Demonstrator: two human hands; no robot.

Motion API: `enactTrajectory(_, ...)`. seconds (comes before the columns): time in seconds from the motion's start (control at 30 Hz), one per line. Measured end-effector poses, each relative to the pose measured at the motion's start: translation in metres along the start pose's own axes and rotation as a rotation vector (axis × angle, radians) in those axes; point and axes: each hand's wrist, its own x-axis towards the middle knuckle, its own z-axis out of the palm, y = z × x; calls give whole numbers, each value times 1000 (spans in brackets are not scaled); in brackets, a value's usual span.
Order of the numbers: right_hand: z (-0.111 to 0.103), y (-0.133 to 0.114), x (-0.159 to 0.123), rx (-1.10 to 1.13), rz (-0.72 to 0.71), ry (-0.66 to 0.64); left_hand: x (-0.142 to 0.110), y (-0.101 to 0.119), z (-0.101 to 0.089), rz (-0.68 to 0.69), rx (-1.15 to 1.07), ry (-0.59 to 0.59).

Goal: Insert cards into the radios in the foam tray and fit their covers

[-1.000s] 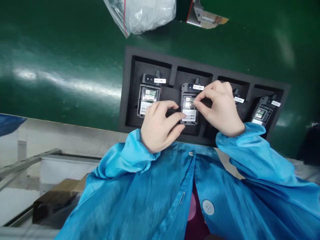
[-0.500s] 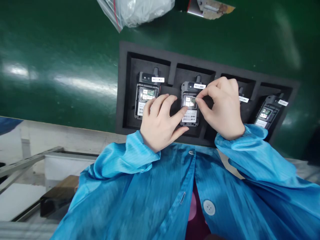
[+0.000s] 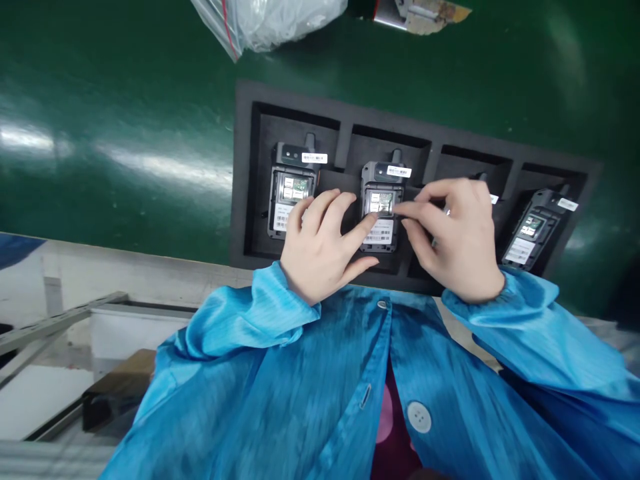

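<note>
A black handheld device (image 3: pixel 382 231) with a stubby antenna and barcode labels lies in the second compartment of a dark foam tray (image 3: pixel 295 93). Its open recess shows metal card slots and a bit of green circuit board. My left hand (image 3: pixel 320 243) is open, fingers spread, with the index fingertip at the recess's lower edge. From the other side my right hand (image 3: pixel 457 237) reaches in, its index fingertip at the recess's right edge and its thumb apart below. Between those two fingers I see nothing held. A third device is mostly hidden behind my right hand.
Similar devices lie in the first compartment (image 3: pixel 294 190) and, tilted, in the rightmost one (image 3: pixel 535 230). A clear plastic bag (image 3: pixel 285 23) and a worn metal piece (image 3: pixel 423 15) sit at the back of the green table (image 3: pixel 150 120). Below its edge stands a brown box (image 3: pixel 120 383).
My right hand has shifted right and down, and its thumb and index finger have parted from a pinch at the recess. The left hand stays in place.
</note>
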Motion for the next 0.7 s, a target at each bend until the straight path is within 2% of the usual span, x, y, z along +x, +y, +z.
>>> enactTrajectory(0.1, 2, 0, -13, -102, -75, -37, 0, 2, 0, 4, 7, 18)
enactTrajectory(0.27, 1, -4, -20, -158, -105, -78, 5, 7, -2, 16, 15, 22)
enactTrajectory(0.5, -4, -8, -6, -77, 52, -61, 22, 6, -12, -20, 36, 8)
enactTrajectory(0.7, 2, -7, -3, -169, 17, -110, 27, 1, 0, -4, 68, -12)
